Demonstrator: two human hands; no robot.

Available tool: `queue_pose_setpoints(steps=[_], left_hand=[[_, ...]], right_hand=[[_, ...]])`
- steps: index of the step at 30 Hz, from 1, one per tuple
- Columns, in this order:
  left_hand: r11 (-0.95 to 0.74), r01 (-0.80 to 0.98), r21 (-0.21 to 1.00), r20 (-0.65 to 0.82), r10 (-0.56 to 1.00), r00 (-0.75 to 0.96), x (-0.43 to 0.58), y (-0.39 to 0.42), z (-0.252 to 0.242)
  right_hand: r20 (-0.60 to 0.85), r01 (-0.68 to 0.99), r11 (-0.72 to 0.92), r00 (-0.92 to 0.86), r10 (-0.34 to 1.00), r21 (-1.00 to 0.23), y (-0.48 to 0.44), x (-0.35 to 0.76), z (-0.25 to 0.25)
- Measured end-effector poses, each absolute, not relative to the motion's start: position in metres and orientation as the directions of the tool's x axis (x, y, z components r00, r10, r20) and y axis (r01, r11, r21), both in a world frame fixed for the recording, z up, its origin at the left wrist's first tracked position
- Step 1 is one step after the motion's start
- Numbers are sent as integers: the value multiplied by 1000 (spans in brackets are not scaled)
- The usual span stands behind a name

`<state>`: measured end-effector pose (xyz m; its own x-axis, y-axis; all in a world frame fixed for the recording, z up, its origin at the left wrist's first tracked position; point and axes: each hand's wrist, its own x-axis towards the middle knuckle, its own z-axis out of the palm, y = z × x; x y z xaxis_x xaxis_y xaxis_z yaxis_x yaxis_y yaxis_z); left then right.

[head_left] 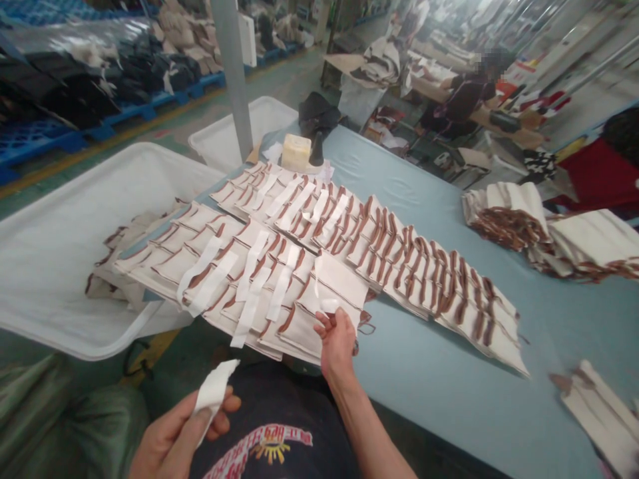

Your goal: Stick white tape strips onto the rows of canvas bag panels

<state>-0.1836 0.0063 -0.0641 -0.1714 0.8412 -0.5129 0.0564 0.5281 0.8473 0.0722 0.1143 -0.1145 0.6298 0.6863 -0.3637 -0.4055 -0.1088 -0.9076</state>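
Note:
My left hand (187, 426) is closed on a white strip (215, 389), pinched between thumb and fingers, in front of the table's near edge. My right hand (338, 340) is over the nearest cream fabric pieces (335, 279); its fingertips are on another white strip (328, 305), whose thin far end stands up. Overlapping rows of cream pieces with brown edges cover much of the blue table (499, 399). Several white strips (253, 256) lie across these rows on the left side. A brown loop (368, 324) sticks out beside my right hand.
White bins (150, 159) stand left of the table, the nearer one holding fabric pieces. A yellowish block (296, 153) and a black cloth (318, 113) sit at the far end. Folded stacks (509, 213) lie at right. A grey post (232, 73) rises behind; a person (466, 93) sits farther back.

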Motion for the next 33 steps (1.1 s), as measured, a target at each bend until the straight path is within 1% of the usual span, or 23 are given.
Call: queue_pose_setpoints(steps=[4, 6, 8, 10, 14, 17, 19, 23, 26, 28, 30, 31, 33], left_hand=[[517, 142, 844, -514, 856, -62, -187, 13, -58], [521, 172, 836, -525, 851, -25, -186, 16, -54], [515, 166, 841, -518, 855, -32, -184, 18, -50], [508, 149, 848, -508, 860, -45, -185, 21, -48], [496, 192, 847, -515, 855, 59, -196, 29, -39], [471, 204, 858, -487, 873, 34, -205, 38, -27], [450, 196, 871, -462, 887, 13, -212, 44, -21], [424, 177, 888, -442, 894, 71, -226, 56, -16], [439, 114, 891, -453, 878, 157, -233, 62, -14], [509, 3, 861, -500, 844, 195, -235, 63, -7], [584, -124, 802, -545, 802, 245, -232, 62, 3], [608, -171, 775, -553, 785, 280, -230, 62, 8], [636, -226, 738, -543, 758, 362, -224, 61, 18]], right_hand=[[-392, -422, -126, 634, 666, -898, 108, 56, -124], [-367, -387, -125, 650, 665, -913, 110, 51, -127], [-318, -321, -126, 665, 676, -939, 111, 47, -129], [-247, -218, -132, 669, 701, -967, 109, 45, -131], [-69, 74, -141, 600, 797, -987, 96, 44, -134], [38, 288, -123, 496, 868, -950, 86, 46, -135], [94, 399, -91, 421, 902, -912, 83, 46, -135], [171, 538, -10, 285, 943, -843, 82, 46, -133], [209, 575, 9, 283, 936, -818, 75, 45, -127], [232, 576, -9, 344, 910, -817, 66, 42, -116], [253, 567, -8, 380, 890, -823, 56, 36, -96], [263, 560, 11, 371, 891, -828, 51, 32, -83], [335, 568, 144, 248, 909, -810, 43, 21, -48]])
